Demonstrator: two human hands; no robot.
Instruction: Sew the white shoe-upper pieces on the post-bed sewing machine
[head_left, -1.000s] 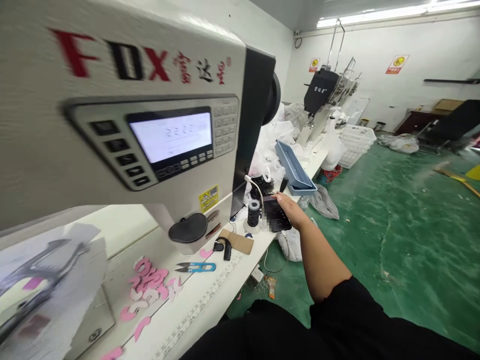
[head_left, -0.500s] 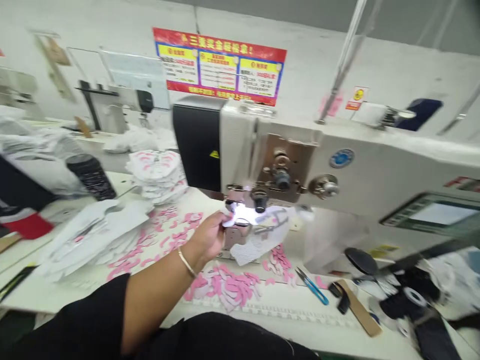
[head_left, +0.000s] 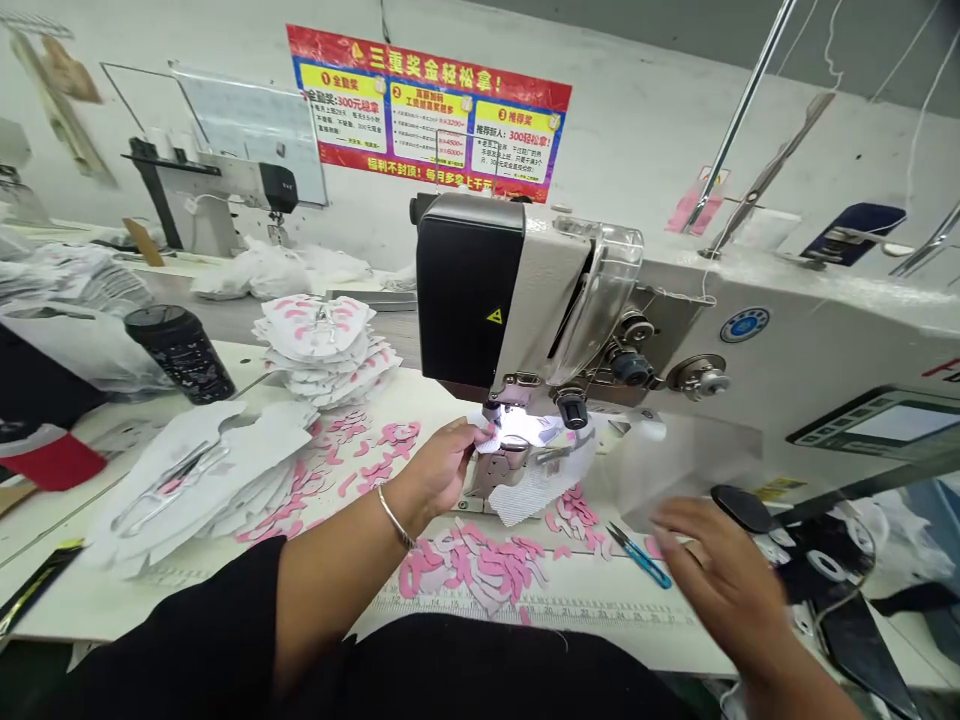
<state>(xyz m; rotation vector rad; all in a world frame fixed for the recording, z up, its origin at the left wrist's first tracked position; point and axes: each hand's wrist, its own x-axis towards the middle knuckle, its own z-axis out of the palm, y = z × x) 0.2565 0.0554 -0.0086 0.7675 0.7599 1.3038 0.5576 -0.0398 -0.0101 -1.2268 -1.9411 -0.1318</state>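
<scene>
My left hand [head_left: 439, 468], with a thin bracelet on the wrist, pinches the edge of a white mesh fabric piece [head_left: 536, 470] lying under the needle of the white sewing machine [head_left: 600, 320]. My right hand [head_left: 716, 575] hovers low over the table at the right, blurred by motion, fingers loosely spread and holding nothing that I can see. It is close to the blue thread snips [head_left: 641, 555]. A heap of small pink cut shapes [head_left: 472, 565] lies on the table in front of the machine.
A pile of white fabric pieces [head_left: 202, 475] and a stack with pink trim [head_left: 322, 345] lie at the left, beside a black bottle [head_left: 180, 355]. The machine's control panel [head_left: 885, 420] is at the right. A black phone [head_left: 862, 640] lies at the right edge.
My head turned from the right side of the bench back to the needle. My right hand left the phone and came in over the table near the snips. My left hand holds the fabric.
</scene>
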